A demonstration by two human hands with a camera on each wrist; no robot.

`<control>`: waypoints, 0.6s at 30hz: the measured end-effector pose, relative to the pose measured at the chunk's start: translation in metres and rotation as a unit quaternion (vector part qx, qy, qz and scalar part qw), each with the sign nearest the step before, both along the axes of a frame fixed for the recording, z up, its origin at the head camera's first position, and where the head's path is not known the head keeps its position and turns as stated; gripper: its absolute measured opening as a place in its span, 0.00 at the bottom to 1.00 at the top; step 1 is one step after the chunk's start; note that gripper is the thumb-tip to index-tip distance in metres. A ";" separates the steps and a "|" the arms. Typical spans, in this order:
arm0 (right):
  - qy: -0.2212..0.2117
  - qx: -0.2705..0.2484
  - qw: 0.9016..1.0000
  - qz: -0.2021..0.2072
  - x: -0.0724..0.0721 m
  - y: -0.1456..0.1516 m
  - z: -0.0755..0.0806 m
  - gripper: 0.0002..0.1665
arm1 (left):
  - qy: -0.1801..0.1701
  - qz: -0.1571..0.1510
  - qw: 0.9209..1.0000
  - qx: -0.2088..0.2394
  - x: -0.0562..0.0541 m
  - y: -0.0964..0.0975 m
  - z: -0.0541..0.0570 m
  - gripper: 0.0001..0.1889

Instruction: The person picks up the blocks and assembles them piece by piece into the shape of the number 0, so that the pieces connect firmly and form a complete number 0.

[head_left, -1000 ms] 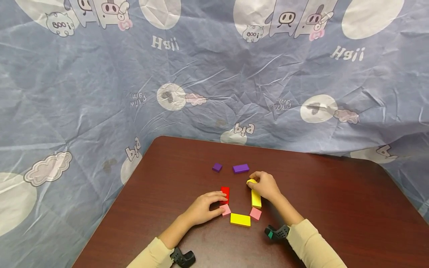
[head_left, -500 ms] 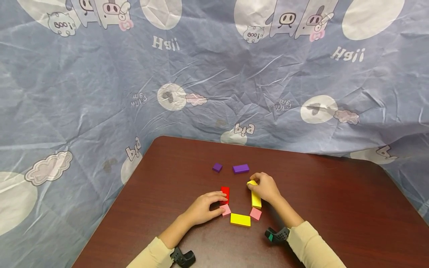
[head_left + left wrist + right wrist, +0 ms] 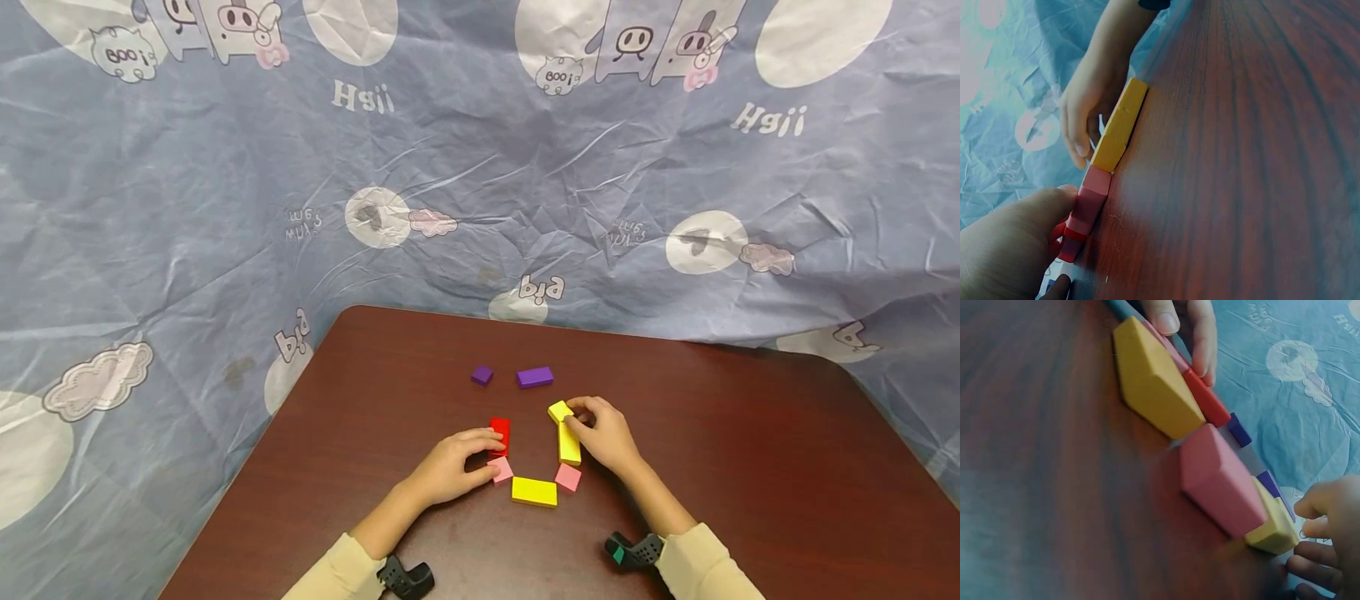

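My left hand (image 3: 450, 471) rests at the left of a ring of toy blocks. Its fingers lie over the red block (image 3: 501, 428), and its thumb touches a pink block (image 3: 501, 469). Beside the upright-lying yellow block (image 3: 570, 447) is my right hand (image 3: 609, 437), fingers loosely bent near its far end. A small yellow block (image 3: 558, 411) sits there at an angle, in full view. In the right wrist view, the right fingers (image 3: 1319, 559) stand around the yellow pieces without a plain grip. A second pink block (image 3: 567, 477) and another yellow block (image 3: 534, 492) lie nearer me.
Behind the ring lie a small purple block (image 3: 482, 375) and a longer purple block (image 3: 535, 377). The dark wooden table (image 3: 712, 433) has rounded far corners. A patterned blue cloth (image 3: 450, 150) hangs behind and to the left. Each wrist wears a black strap.
My right hand has drawn off the small yellow block, slightly right and towards me, uncovering it. The left hand keeps its place on the blocks. The head view has shifted slightly.
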State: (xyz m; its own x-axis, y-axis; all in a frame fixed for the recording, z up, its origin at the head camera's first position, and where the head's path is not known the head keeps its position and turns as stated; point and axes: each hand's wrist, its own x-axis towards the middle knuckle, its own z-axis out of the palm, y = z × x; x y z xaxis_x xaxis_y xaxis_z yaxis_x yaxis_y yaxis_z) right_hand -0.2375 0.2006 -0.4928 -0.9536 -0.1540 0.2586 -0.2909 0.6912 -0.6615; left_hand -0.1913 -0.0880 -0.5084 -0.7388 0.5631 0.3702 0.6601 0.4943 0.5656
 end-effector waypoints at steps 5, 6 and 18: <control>0.035 -0.026 0.999 0.011 0.006 0.002 -0.010 0.17 | -0.011 0.004 1.000 -0.005 0.000 0.000 0.001 0.16; 0.042 -0.030 0.999 0.013 0.006 0.003 -0.012 0.16 | -0.011 0.004 1.000 -0.005 0.000 0.000 0.002 0.16; 0.094 -0.055 0.994 0.020 0.004 0.005 -0.026 0.14 | 0.009 0.002 1.000 -0.012 -0.001 -0.001 0.003 0.15</control>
State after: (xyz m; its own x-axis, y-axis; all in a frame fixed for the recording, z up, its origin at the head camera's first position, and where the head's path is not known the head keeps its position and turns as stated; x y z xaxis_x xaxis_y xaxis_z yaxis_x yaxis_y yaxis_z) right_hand -0.2338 0.2054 -0.5190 -0.8806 -0.1522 0.4487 -0.4425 0.6030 -0.6638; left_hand -0.1921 -0.0887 -0.5057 -0.7340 0.5694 0.3702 0.6686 0.5101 0.5411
